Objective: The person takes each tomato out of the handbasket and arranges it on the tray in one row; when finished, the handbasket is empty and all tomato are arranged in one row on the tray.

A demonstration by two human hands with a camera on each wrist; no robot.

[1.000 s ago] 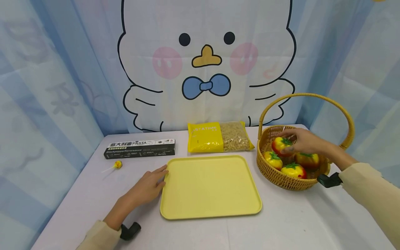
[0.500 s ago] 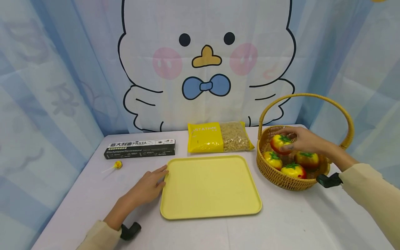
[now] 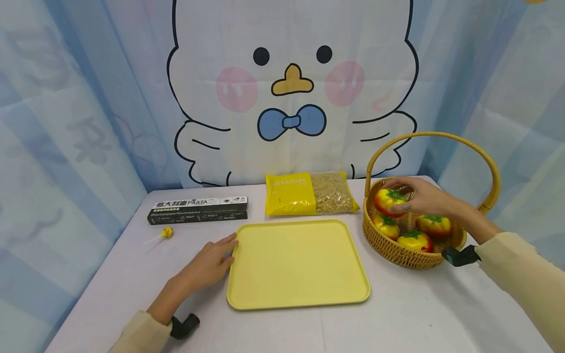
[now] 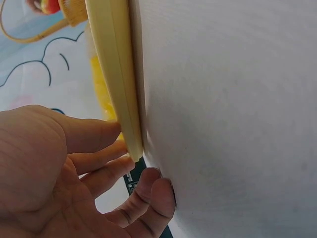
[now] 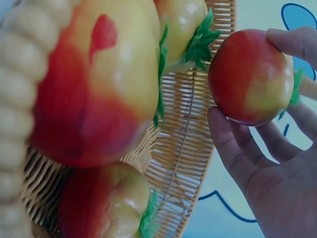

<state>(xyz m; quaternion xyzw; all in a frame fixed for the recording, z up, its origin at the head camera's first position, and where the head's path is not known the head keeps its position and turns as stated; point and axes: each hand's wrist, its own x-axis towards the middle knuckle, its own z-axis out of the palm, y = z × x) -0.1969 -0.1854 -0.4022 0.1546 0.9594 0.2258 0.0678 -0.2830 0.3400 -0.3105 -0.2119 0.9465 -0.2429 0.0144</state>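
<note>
My right hand (image 3: pixel 421 196) holds a red-and-yellow tomato (image 3: pixel 389 200) with green leaves, raised above the others inside the wicker basket (image 3: pixel 408 260). The right wrist view shows the thumb and fingers around this held tomato (image 5: pixel 250 77). Below it in the basket lie several similar tomatoes (image 3: pixel 415 241). My left hand (image 3: pixel 209 264) rests at the left edge of a pale yellow tray (image 3: pixel 300 264), fingertips touching its rim. Seen from the left wrist, the fingers (image 4: pixel 99 134) are loosely bent along the tray's side (image 4: pixel 121 74).
The basket's tall handle (image 3: pixel 434 133) arches over the right arm. Behind the tray lies a yellow pasta bag (image 3: pixel 291 193). A black-and-white pasta box (image 3: pixel 198 211) is at the back left, with a yellow lollipop (image 3: pixel 166 232) in front. A printed curtain (image 3: pixel 291 147) hangs behind the table.
My right hand has lifted the tomato slightly and shifted it left, towards the basket's near-left rim. The left hand and the tray have stayed in place.
</note>
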